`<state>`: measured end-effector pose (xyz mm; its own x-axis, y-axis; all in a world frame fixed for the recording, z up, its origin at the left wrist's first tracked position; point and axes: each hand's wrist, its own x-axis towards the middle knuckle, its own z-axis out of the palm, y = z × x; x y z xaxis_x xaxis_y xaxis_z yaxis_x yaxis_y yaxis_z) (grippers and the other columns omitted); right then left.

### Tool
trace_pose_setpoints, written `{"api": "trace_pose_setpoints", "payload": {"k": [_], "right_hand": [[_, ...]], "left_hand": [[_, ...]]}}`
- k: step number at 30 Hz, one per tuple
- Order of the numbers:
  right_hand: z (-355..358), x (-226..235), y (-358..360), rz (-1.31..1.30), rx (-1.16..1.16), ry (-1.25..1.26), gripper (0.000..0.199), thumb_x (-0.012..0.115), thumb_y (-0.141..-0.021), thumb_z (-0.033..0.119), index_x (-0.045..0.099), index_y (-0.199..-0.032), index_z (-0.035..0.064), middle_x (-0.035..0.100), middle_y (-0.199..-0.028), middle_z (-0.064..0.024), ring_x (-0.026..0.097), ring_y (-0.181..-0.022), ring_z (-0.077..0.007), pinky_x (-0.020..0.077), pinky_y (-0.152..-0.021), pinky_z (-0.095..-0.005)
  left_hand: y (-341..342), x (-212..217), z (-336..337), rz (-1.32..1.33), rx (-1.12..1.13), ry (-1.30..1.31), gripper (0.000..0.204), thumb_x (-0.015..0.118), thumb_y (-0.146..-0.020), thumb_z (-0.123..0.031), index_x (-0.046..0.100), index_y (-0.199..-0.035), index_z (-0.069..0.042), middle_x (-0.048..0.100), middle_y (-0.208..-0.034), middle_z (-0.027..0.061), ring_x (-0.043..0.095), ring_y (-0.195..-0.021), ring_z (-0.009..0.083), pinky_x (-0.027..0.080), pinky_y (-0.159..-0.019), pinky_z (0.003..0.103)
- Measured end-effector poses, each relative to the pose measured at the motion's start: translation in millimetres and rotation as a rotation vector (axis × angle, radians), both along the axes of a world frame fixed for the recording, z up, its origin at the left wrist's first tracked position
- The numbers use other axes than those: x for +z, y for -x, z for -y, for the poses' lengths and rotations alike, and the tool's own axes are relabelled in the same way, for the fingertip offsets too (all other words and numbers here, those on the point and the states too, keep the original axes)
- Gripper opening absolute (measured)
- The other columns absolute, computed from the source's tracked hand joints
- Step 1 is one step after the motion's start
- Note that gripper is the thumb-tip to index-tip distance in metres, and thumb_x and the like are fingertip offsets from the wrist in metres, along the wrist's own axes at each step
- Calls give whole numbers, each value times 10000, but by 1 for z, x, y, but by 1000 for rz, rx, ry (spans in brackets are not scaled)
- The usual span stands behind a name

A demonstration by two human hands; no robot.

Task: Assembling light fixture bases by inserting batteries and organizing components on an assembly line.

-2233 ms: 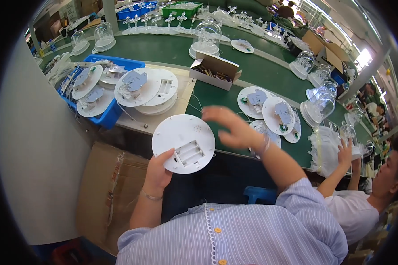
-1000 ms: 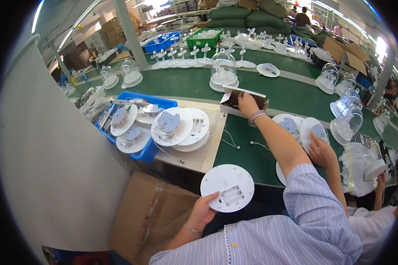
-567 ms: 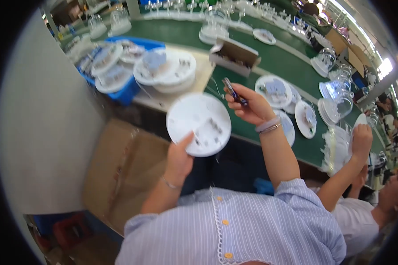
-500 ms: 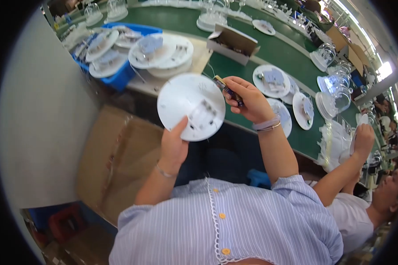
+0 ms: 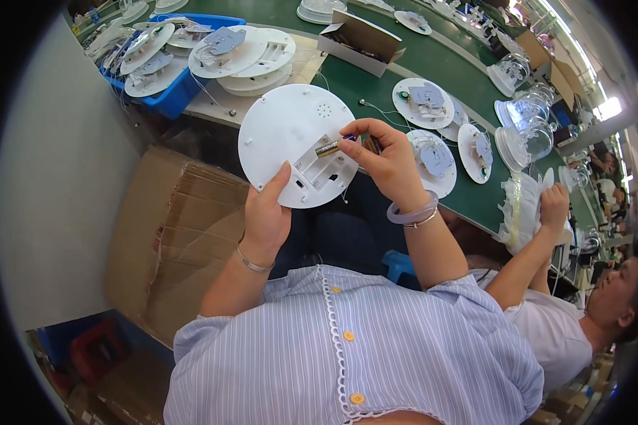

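A round white plastic base (image 5: 276,134) is gripped at its lower edge by my left hand (image 5: 267,216), thumb on top. Its face carries a recessed battery compartment (image 5: 308,164), a small black switch and a cluster of little holes. A battery (image 5: 327,149) with a gold-coloured end is pinched between the thumb and fingers of my right hand (image 5: 379,156), its tip over the compartment. Whether it touches the compartment I cannot tell. Something more, dark and brownish, shows in the curl of the right hand's fingers, mostly hidden.
Left, a blue bin (image 5: 174,100) overflows with similar white discs; a stack of discs (image 5: 262,53) stands beside it. An open box (image 5: 361,41) sits on the green table. More discs (image 5: 424,103) with wires lie right. A cardboard carton (image 5: 170,241) stands below; a co-worker's hand (image 5: 554,205) is at right.
My right hand has moved left and down, bringing the battery from beside the base to over its compartment. The base has turned so its face shows more fully.
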<state>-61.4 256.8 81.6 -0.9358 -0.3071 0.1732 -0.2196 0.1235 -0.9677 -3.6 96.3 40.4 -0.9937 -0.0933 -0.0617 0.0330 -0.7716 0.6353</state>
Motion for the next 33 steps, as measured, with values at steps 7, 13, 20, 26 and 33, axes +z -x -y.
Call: {"api": "trace_pose_setpoints", "payload": {"k": [7,13,20,26,33], "right_hand": [[11,0,-2,-160,-30,-167,240,682,-657,100,581,-855,9,533,-731,-12,464,-647,-64,383,-564,-184],[8,5,-4,-456,-167,-399,314,678,-660,207,597,-912,39,518,-953,-121,539,-783,-205,432,-648,-262],[-10,-2,35,69,97,-420,603,695,-623,367,482,-1005,-49,529,-860,-132,505,-806,-178,406,-690,-262],[-4,-11,42,62,163,-533,619,715,-587,417,490,-906,-65,524,-790,-111,477,-713,-155,402,-643,-263],[0,-16,33,-34,49,-542,617,713,-582,422,495,-920,-46,536,-798,-144,505,-733,-182,418,-655,-292]], "left_hand": [[4,-5,-2,-2,-38,7,386,429,-835,-61,335,-1206,-12,428,-1180,106,429,-1079,212,348,-908,329],[4,-5,2,-1,-49,-39,409,422,-833,-60,305,-1222,-11,411,-1196,116,420,-1089,226,338,-919,343],[2,-15,-2,21,-45,7,409,467,-811,-29,342,-1200,-8,435,-1172,94,432,-1070,187,352,-901,299],[2,-24,1,31,-24,55,386,479,-811,-41,372,-1180,-5,461,-1141,88,456,-1037,174,363,-885,288],[12,-23,-3,10,-5,99,369,479,-816,-58,383,-1168,-6,468,-1127,90,466,-1020,170,379,-864,283]]}}
